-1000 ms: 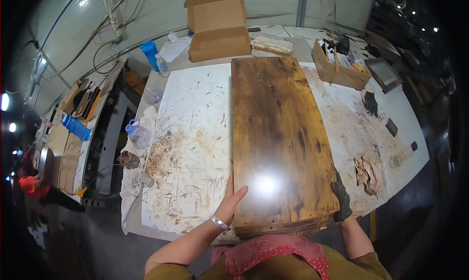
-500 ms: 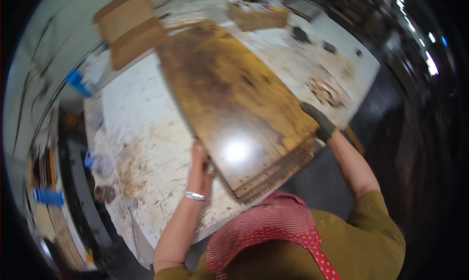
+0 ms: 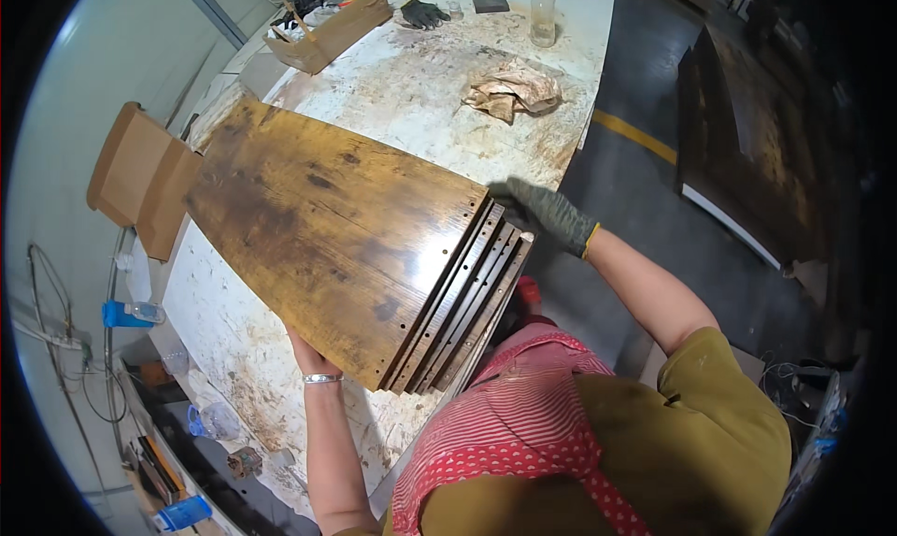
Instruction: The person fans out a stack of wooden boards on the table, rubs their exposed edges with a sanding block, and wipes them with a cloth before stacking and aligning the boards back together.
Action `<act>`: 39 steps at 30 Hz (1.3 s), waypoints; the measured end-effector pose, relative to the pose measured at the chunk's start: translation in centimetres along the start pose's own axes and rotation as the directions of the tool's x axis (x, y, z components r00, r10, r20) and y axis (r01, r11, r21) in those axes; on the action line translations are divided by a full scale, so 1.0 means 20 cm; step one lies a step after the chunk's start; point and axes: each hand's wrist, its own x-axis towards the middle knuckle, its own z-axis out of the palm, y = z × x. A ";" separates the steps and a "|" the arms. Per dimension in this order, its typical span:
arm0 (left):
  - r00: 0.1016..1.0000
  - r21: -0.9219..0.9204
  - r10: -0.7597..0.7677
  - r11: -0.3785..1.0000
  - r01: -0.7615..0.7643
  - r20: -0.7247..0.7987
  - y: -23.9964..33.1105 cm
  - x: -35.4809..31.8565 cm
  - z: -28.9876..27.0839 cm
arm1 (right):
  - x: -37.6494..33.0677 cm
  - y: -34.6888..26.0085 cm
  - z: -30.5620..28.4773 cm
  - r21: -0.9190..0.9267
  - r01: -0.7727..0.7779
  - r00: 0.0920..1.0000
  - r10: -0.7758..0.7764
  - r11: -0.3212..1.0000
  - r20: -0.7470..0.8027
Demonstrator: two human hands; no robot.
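A stack of several wood-grain panels (image 3: 308, 195), brown and yellow with small drilled holes along the near end, lies slanted over the white worktable. Its lower panels stick out in steps at the near right. My left hand (image 3: 306, 351), bare with a silver bracelet at the wrist, holds the stack's left long edge, its fingers mostly hidden by the top panel. In a dark patterned work glove, my right hand (image 3: 551, 215) is closed at the stack's right near corner, its fingertips against the panel edges.
A crumpled stained cloth (image 3: 512, 91), a glass jar (image 3: 543, 14) and a dark glove (image 3: 423, 14) lie or stand on the stained table (image 3: 392, 83). An open cardboard box (image 3: 140, 176) is at the left; another filled carton (image 3: 327, 39) stands at the back. More dark panels (image 3: 747, 143) stand at the right.
The view has turned, so the stack now points to the far left. Its near end now shows several stepped panel edges. Both hands remain at the stack's sides.
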 end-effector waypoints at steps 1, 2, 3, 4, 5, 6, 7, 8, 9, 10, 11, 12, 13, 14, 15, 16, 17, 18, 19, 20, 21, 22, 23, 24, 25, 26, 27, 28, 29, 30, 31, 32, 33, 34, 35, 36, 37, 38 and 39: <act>1.000 -0.013 -0.013 1.000 0.013 0.013 0.00 -0.02 0.03 | 0.03 -0.05 -0.02 0.164 -0.017 0.997 0.004 0.986 0.079; 1.000 0.003 0.000 1.000 0.000 0.010 -0.04 -0.03 0.02 | 0.07 -0.11 -0.01 0.196 -0.002 0.992 -0.022 0.981 0.121; 0.996 0.091 0.061 0.994 -0.054 -0.069 -0.11 -0.04 -0.01 | 0.11 -0.17 0.01 0.171 -0.004 0.992 -0.019 0.985 0.127; 0.983 0.183 0.125 0.978 -0.099 -0.136 -0.12 -0.02 -0.01 | 0.16 -0.22 0.03 0.149 -0.002 0.992 -0.018 0.989 0.127; 0.976 0.204 0.136 0.974 -0.101 -0.167 -0.14 -0.01 -0.01 | 0.20 -0.24 0.06 0.091 0.019 0.987 -0.033 0.996 0.155; 0.974 0.191 0.131 0.977 -0.095 -0.182 -0.15 0.00 -0.01 | 0.27 -0.24 0.09 -0.031 0.038 0.988 -0.033 0.999 0.154; 0.973 0.176 0.118 0.981 -0.083 -0.198 -0.15 0.00 -0.01 | 0.30 -0.20 0.13 -0.221 0.144 0.979 -0.106 0.965 0.175; 0.972 0.157 0.107 0.985 -0.074 -0.211 -0.15 0.00 0.01 | 0.33 -0.13 0.15 -0.403 0.242 0.963 -0.168 0.883 0.210; 0.973 0.143 0.093 0.988 -0.063 -0.212 -0.13 0.00 0.03 | 0.38 -0.05 0.15 -0.212 0.148 0.962 -0.092 0.966 0.255; 0.973 0.126 0.083 0.990 -0.056 -0.217 -0.12 0.00 0.04 | 0.41 -0.01 0.17 -0.021 0.031 0.946 -0.023 0.999 0.322; 0.972 0.115 0.071 0.992 -0.046 -0.224 -0.10 0.01 0.07 | 0.44 0.01 0.17 -0.082 0.137 0.924 -0.098 0.987 0.368; 0.970 0.103 0.068 0.994 -0.045 -0.232 -0.09 0.04 0.09 | 0.46 0.02 0.14 -0.081 0.127 0.924 -0.089 0.989 0.373; 0.967 0.093 0.072 0.994 -0.050 -0.245 -0.08 0.06 0.10 | 0.41 -0.06 0.16 -0.051 0.017 0.927 0.003 0.999 0.375; 0.961 0.084 0.083 0.995 -0.063 -0.264 -0.06 0.08 0.11 | 0.39 -0.10 0.19 -0.023 -0.091 0.919 0.093 0.996 0.382; 0.949 0.077 0.098 0.994 -0.078 -0.299 -0.05 0.06 0.10 | 0.50 0.08 0.16 -0.219 0.287 0.884 -0.170 0.932 0.437; 0.928 0.076 0.140 0.990 -0.121 -0.344 -0.01 0.02 0.12 | 0.53 0.14 0.12 -0.393 0.682 0.715 -0.449 0.617 0.536; 0.894 0.070 0.188 0.982 -0.174 -0.407 0.04 0.00 0.11 | 0.51 0.13 0.11 -0.386 0.655 0.729 -0.410 0.649 0.548; 0.837 0.069 0.237 0.970 -0.234 -0.493 0.09 -0.02 0.11 | 0.50 0.13 0.08 -0.417 0.794 0.604 -0.504 0.442 0.618; 0.773 0.067 0.294 0.948 -0.312 -0.562 0.16 -0.06 0.11 | 0.44 0.07 0.05 -0.492 0.762 0.647 -0.475 0.421 0.596; 0.730 0.079 0.339 0.927 -0.367 -0.593 0.21 -0.13 0.08 | 0.33 -0.03 0.08 -0.502 0.402 0.905 -0.248 0.766 0.346; 0.722 0.087 0.479 0.857 -0.509 -0.499 0.24 -0.20 0.08 | 0.33 0.00 0.03 -0.497 0.299 0.946 -0.185 0.815 0.266; 0.691 0.081 0.608 0.770 -0.632 -0.391 0.25 -0.26 0.10 | 0.33 0.03 -0.07 -0.625 0.449 0.893 -0.350 0.638 0.283; 0.745 0.030 0.607 0.780 -0.625 -0.277 0.26 -0.36 0.21 | 0.32 0.04 -0.11 -0.568 0.269 0.958 -0.279 0.778 0.073; 0.796 -0.027 0.587 0.802 -0.597 -0.148 0.25 -0.45 0.37 | 0.31 0.04 -0.16 -0.581 0.296 0.925 -0.379 0.758 -0.024; 0.802 0.032 0.590 0.807 -0.590 -0.094 0.25 -0.53 0.49 | 0.30 -0.02 -0.14 -0.410 0.361 0.898 -0.431 0.838 -0.090; 0.804 0.090 0.593 0.804 -0.588 -0.048 0.25 -0.61 0.58 | 0.23 -0.16 -0.03 -0.311 0.438 0.871 -0.484 0.843 -0.087; 0.793 0.145 0.607 0.789 -0.597 -0.043 0.23 -0.65 0.65 | 0.17 -0.26 0.05 -0.367 0.523 0.830 -0.558 0.769 0.013; 0.797 0.201 0.602 0.787 -0.583 -0.046 0.23 -0.68 0.70 | 0.12 -0.36 0.14 -0.413 0.605 0.776 -0.621 0.681 0.112; 0.805 0.207 0.591 0.795 -0.571 -0.050 0.22 -0.70 0.73 | 0.04 -0.44 0.27 -0.392 0.557 0.823 -0.549 0.732 0.144; 0.816 0.209 0.576 0.805 -0.555 -0.050 0.21 -0.72 0.75 | -0.04 -0.48 0.41 -0.379 0.502 0.864 -0.474 0.777 0.171; 0.840 0.175 0.542 0.830 -0.530 -0.028 0.19 -0.73 0.78 | -0.06 -0.47 0.51 -0.417 0.593 0.803 -0.544 0.688 0.245; 0.861 0.144 0.508 0.852 -0.503 0.001 0.19 -0.74 0.80 | -0.11 -0.45 0.61 -0.398 0.728 0.683 -0.634 0.558 0.362; 0.882 0.091 0.470 0.877 -0.471 0.038 0.17 -0.76 0.83 | -0.13 -0.44 0.70 -0.370 0.875 0.471 -0.726 0.313 0.500; 0.900 0.040 0.430 0.900 -0.434 0.073 0.16 -0.78 0.83 | -0.20 -0.45 0.78 -0.376 0.905 0.405 -0.673 0.200 0.618; 0.902 0.032 0.424 0.903 -0.428 0.088 0.15 -0.78 0.84 | -0.21 -0.44 0.84 -0.332 0.937 0.317 -0.653 0.105 0.688; 0.914 -0.009 0.387 0.921 -0.389 0.124 0.14 -0.78 0.84 | -0.24 -0.46 0.87 -0.297 0.953 0.271 -0.617 0.063 0.739; 0.922 -0.045 0.353 0.936 -0.350 0.160 0.13 -0.78 0.85 | -0.24 -0.42 0.89 -0.291 0.956 0.244 -0.633 0.031 0.734; 0.922 -0.048 0.347 0.938 -0.344 0.174 0.13 -0.77 0.85 | -0.24 -0.38 0.90 -0.287 0.958 0.217 -0.648 -0.001 0.730; 0.927 -0.057 0.321 0.947 -0.316 0.196 0.12 -0.77 0.85 | -0.24 -0.38 0.89 -0.300 0.954 0.222 -0.651 -0.009 0.726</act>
